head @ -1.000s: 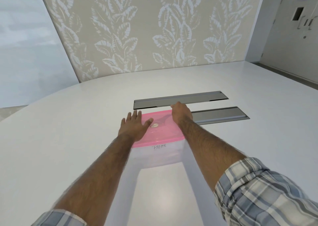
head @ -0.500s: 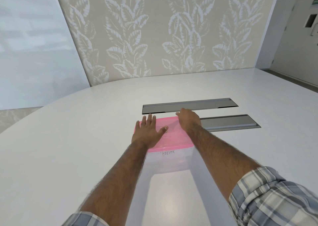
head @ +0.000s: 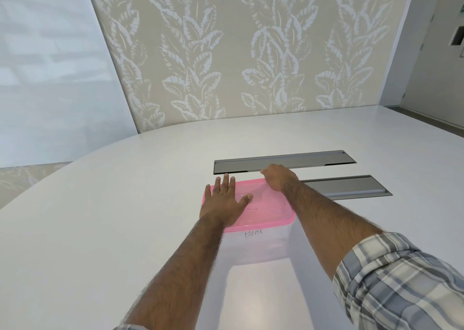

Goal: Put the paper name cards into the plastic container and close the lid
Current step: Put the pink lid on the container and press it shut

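1. Against the frame a second ago: same pose of both hands on the lid (head: 266,205); left thumb a little further in over the pink top, right hand much as before at the far right corner; view tipped up, more of the leaf-print wall (head: 226,53) showing.
2. Left hand (head: 223,200): flat, palm down on the left part of the lid, fingers (head: 227,184) spread fairly wide and pointing away, thumb out to the right; gripping nothing, only pressing on the lid.
3. Right hand (head: 278,179): curled over the far right corner of the lid, knuckles up, fingers bent down over the edge; fingertips hidden, so exact hold past telling.
4. Box (head: 256,246): clear, on the white table (head: 100,216), near the middle, just short of two grey slots (head: 283,161); lid seated on top; handwritten mark on the near wall.
5. Cards: not discernible through the cloudy wall.
6. Plaid sleeve (head: 391,284) rolled up on the right forearm.
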A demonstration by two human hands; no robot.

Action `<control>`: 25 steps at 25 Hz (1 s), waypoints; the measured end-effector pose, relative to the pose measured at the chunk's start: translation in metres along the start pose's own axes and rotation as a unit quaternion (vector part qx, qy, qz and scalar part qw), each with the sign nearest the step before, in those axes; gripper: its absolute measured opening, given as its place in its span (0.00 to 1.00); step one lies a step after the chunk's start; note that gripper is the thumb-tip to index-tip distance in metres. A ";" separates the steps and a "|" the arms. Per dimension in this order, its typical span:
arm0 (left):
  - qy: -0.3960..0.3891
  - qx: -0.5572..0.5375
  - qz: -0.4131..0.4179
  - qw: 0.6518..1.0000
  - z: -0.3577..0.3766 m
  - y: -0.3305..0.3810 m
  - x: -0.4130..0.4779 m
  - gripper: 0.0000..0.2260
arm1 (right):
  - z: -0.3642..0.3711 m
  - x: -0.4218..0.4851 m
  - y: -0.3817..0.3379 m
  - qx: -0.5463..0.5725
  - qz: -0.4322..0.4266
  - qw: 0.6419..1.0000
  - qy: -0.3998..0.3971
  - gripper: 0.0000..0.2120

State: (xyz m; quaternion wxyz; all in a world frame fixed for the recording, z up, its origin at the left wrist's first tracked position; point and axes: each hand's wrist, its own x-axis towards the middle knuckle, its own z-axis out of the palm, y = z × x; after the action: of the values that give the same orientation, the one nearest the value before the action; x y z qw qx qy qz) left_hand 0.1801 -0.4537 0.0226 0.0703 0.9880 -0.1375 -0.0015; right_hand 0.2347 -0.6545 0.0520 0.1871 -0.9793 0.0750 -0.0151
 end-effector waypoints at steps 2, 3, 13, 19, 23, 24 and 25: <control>0.000 0.000 0.000 1.000 0.000 0.000 -0.001 0.40 | 0.000 0.004 0.002 0.016 -0.005 1.000 -0.026 0.21; 0.000 0.001 0.000 1.000 0.000 0.000 -0.001 0.40 | 0.000 0.006 0.002 0.029 -0.006 0.999 -0.034 0.22; 0.001 0.002 -0.002 1.000 0.000 0.001 0.000 0.40 | 0.001 0.014 0.004 0.094 0.010 0.994 -0.046 0.23; 0.003 0.003 -0.005 1.000 0.000 0.001 0.000 0.40 | 0.003 0.018 0.005 0.112 0.024 0.993 -0.032 0.16; 0.001 0.006 -0.006 1.000 0.000 0.002 0.001 0.40 | 0.006 0.019 0.007 0.118 0.033 0.992 -0.024 0.15; 0.003 0.006 -0.006 1.000 0.000 0.002 0.001 0.40 | 0.006 0.019 0.008 0.119 0.034 0.992 -0.022 0.15; 0.003 0.005 -0.007 1.000 0.000 0.002 0.001 0.40 | 0.007 0.020 0.007 0.119 0.034 0.992 -0.020 0.15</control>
State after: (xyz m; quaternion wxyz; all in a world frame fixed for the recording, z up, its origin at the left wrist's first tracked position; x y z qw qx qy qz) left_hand 0.1806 -0.4558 0.0224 0.0659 0.9892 -0.1306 0.0022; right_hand 0.2534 -0.6619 0.0432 0.3039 -0.9472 0.1020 0.0019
